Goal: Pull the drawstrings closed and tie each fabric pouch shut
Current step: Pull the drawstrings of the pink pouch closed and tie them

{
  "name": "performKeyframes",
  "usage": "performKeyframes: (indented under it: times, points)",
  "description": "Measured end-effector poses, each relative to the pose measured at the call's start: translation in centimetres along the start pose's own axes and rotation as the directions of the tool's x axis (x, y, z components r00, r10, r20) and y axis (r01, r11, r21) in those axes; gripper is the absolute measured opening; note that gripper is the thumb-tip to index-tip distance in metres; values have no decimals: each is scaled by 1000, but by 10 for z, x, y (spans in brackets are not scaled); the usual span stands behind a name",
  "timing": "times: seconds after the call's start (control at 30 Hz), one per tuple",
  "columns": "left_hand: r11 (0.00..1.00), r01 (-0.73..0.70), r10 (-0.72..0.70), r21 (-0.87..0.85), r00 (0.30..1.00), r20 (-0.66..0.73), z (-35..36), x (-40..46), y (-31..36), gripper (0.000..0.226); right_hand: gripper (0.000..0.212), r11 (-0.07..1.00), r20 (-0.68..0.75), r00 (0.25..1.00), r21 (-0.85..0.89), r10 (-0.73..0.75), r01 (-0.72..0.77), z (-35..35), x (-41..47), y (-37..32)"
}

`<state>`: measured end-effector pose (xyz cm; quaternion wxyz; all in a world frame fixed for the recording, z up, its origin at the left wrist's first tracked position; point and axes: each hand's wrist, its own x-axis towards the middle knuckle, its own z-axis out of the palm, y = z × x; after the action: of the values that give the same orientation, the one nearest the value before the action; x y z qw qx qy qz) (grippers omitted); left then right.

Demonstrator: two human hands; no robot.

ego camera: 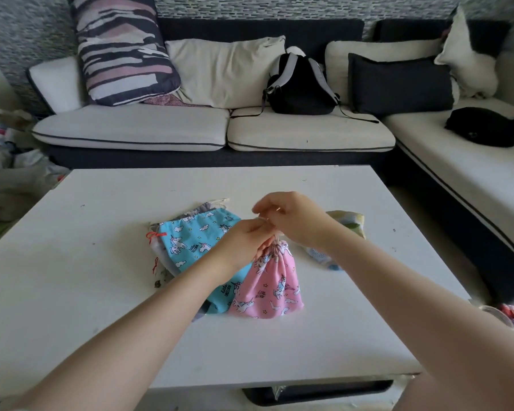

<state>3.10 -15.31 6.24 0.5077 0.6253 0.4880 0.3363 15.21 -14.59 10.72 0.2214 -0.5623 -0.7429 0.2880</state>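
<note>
Where the fingers meet, the thin string (pixel 275 232) is hard to see. A soft pink pouch (pixel 269 287) stands bunched on the white table (pixel 101 292), beside a flat blue pouch (pixel 195 238). Left hand (pixel 244 243) and right hand (pixel 294 219) pinch the string at the pouch's top.
</note>
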Motion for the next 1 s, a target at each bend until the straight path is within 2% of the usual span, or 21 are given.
performKeyframes:
  times: [0.13, 0.27, 0.37, 0.5, 0.6, 0.73, 0.87, 0.93, 1.0]
  points:
    - [999, 5, -7, -42, 998, -58, 0, 3, 1, 38, 20, 999, 12, 999, 32, -33, 33, -8, -2, 13]
    - [992, 75, -78, -102, 997, -24, -1, 3, -1, 35, 22, 989, 32, 999, 143, -32, 27, -10, -5, 27]
    - [992, 87, -85, -92, 996, 20, -2, 0, 0, 33, 28, 992, 41, 992, -22, -123, 124, -10, -8, 31]
    - [999, 23, -23, -36, 1000, -11, -3, -5, 3, 31, 34, 972, -3, 976, -91, -218, 217, -12, -12, 28]
    - [997, -17, 20, 78, 999, -42, -2, -4, 1, 28, 26, 952, -1, 969, -189, -247, 242, -15, -13, 24]
    - [960, -82, 95, 267, 995, -33, 0, -5, -1, 32, 22, 907, 67, 980, -371, -188, 199, -9, -8, 20]
    - [906, -90, 123, 413, 991, -53, 1, -4, 4, 32, 20, 848, 52, 984, -501, -171, 174, 2, -5, 21]
    - [873, -64, 100, 483, 994, -49, 3, -4, 6, 32, 22, 795, 69, 982, -578, -177, 184, 3, -4, 22]
    - [768, -77, 150, 635, 987, -62, 5, -4, 4, 29, 18, 665, 35, 964, -717, -263, 208, 8, -7, 21]
